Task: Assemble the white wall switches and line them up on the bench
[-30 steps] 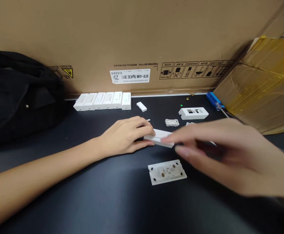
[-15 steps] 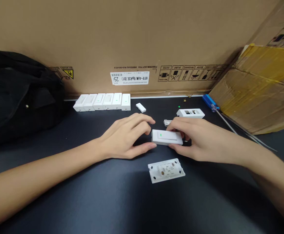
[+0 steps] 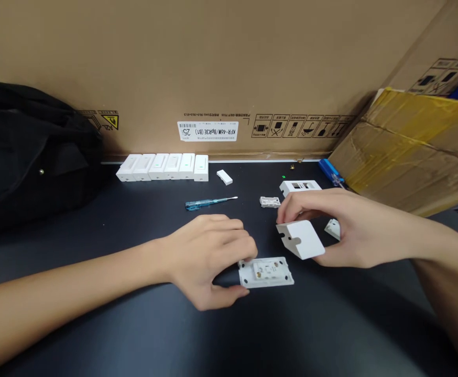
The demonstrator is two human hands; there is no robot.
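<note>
My left hand (image 3: 209,259) grips the left end of a white switch base plate (image 3: 266,273), with the thumb along its near edge. The plate lies flat on the dark bench, its brass contacts facing up. My right hand (image 3: 355,228) holds a white switch panel (image 3: 302,239) tilted in the air, a little up and to the right of the plate. Its notched back faces me, and the green-marked front is hidden. Just right of that panel, a small white part (image 3: 333,229) sits beside my right fingers.
Several assembled white switches (image 3: 162,167) line the cardboard box wall (image 3: 174,68). Nearby lie a blue-handled tester screwdriver (image 3: 209,204), a white cover frame (image 3: 300,187), and a small switch insert (image 3: 270,201). A black bag (image 3: 24,152) sits left; a blue-handled screwdriver (image 3: 330,171) sits right.
My left hand has left the switch panel and moved down onto the base plate. My right hand has lifted and turned the panel, showing its back. The tester screwdriver now shows on the bench.
</note>
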